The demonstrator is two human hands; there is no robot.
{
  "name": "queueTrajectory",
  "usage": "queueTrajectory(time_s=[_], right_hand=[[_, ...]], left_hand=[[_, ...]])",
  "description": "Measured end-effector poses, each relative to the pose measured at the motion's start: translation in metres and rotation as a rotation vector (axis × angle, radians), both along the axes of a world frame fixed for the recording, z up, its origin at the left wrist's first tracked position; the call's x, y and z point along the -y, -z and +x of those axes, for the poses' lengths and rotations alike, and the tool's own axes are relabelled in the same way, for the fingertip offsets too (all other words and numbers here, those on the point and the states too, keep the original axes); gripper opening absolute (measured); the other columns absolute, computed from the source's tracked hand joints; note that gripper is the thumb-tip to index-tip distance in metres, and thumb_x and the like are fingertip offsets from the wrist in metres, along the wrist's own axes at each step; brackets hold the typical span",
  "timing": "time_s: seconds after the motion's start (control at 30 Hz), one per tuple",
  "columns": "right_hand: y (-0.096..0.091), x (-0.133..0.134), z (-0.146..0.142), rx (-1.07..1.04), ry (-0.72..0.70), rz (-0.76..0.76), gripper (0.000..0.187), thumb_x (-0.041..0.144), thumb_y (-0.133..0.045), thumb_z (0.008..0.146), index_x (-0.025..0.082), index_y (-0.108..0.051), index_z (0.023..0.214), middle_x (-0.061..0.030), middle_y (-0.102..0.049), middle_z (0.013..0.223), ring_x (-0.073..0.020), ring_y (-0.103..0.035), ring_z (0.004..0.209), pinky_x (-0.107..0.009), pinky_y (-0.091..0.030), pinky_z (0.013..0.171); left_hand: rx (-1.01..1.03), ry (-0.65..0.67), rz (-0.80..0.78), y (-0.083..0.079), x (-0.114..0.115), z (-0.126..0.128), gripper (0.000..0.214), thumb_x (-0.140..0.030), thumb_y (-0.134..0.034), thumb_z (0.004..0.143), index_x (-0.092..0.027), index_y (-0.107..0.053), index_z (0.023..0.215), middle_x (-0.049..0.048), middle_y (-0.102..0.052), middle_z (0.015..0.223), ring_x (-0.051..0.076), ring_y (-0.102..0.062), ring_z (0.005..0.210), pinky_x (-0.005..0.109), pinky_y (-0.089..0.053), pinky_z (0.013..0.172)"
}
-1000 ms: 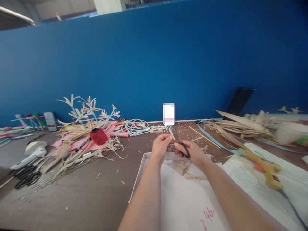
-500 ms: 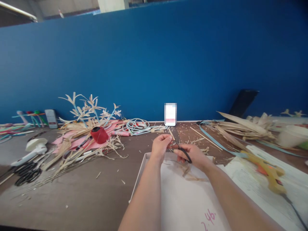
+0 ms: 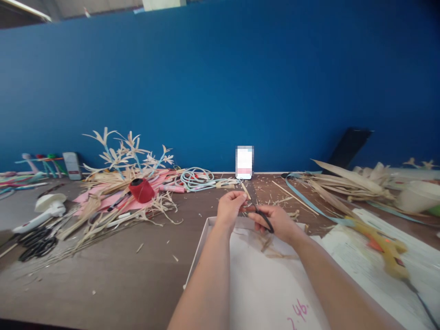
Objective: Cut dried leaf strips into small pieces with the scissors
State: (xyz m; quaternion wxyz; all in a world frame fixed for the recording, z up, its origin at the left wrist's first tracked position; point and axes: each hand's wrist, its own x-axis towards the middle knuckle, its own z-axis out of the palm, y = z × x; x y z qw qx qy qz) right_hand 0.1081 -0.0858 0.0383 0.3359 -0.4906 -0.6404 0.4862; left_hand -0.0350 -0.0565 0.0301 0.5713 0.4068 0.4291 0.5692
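Observation:
My left hand (image 3: 231, 210) is closed in a pinch on a narrow pale strip (image 3: 244, 188), apparently dried husk, its tip rising past the fingers. Close beside it, my right hand (image 3: 278, 221) grips a pair of scissors (image 3: 266, 222) by the black handles. The blades point toward the left fingertips, where finger and blade overlap, so I cannot tell if they touch the strip. Beneath both hands lies a shallow white box (image 3: 261, 284) with pink handwriting. Thin brown fibre strips (image 3: 270, 250) rest on it under the right hand.
At left are husk flowers (image 3: 132, 149), a red thread spool (image 3: 141, 190) and black-handled scissors (image 3: 37, 243). A phone (image 3: 244, 162) leans against the blue partition (image 3: 220, 82). On the right, a yellow glue gun (image 3: 388, 247) lies on papers, near dried husks (image 3: 354, 181) and a white cup (image 3: 419, 196).
The view has shifted very slightly. Both hands keep almost the same place and the same grip on the strip and the scissors.

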Motion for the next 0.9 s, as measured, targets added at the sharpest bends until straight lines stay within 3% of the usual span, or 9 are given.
queueTrajectory(time_s=[0.9], right_hand=[[-0.0005,0.0005,-0.0026,0.013,0.018,0.029,0.038,0.046,-0.062,0.069,0.018,-0.067,0.095,0.0015,-0.058,0.05,-0.0124,-0.05,0.045,-0.024,-0.039,0.046]], left_hand=[[0.014,-0.014,0.019,0.0018,-0.0007,0.0001,0.027,-0.036,-0.069,0.058,-0.014,-0.064,0.072,0.0029,-0.06,0.067,0.008,-0.051,0.057,0.018,-0.039,0.048]])
